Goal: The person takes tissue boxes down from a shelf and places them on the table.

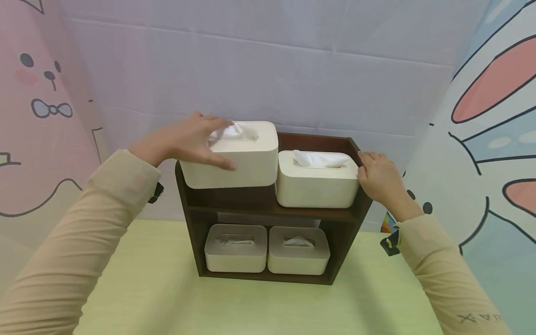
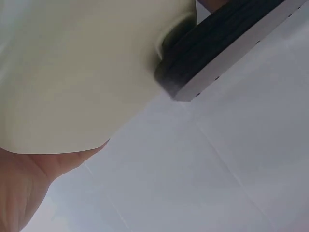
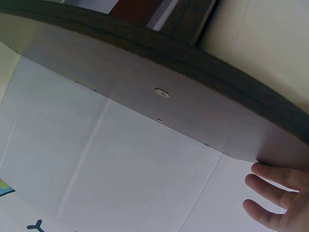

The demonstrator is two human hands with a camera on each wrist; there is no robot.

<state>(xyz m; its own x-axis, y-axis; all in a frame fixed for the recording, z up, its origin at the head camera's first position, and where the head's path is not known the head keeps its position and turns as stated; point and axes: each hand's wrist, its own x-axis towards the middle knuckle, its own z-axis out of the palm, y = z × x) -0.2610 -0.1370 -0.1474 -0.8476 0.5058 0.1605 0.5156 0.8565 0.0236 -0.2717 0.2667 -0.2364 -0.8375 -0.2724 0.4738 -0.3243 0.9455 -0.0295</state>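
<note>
My left hand [image 1: 194,139] grips a cream tissue box [image 1: 255,163] with white tissue in its top slot, thumb along the front face and fingers over the top and far side. That box is raised at the left of a dark brown two-tier shelf [image 1: 276,212], overlapping the left side panel. In the left wrist view the box [image 2: 72,82] covers most of the hand. My right hand [image 1: 381,179] holds the right side panel near its top, beside a second tissue box [image 1: 318,184] on the upper tier. Fingertips show against the panel's outer face [image 3: 111,77].
Side by side on the lower tier stand two more tissue boxes [image 1: 235,253] with greyish tops. The shelf rests on a pale yellow-green table [image 1: 259,307]. A white cloth backdrop [image 1: 268,70] hangs close behind, with cartoon-printed panels [image 1: 498,158] at both sides.
</note>
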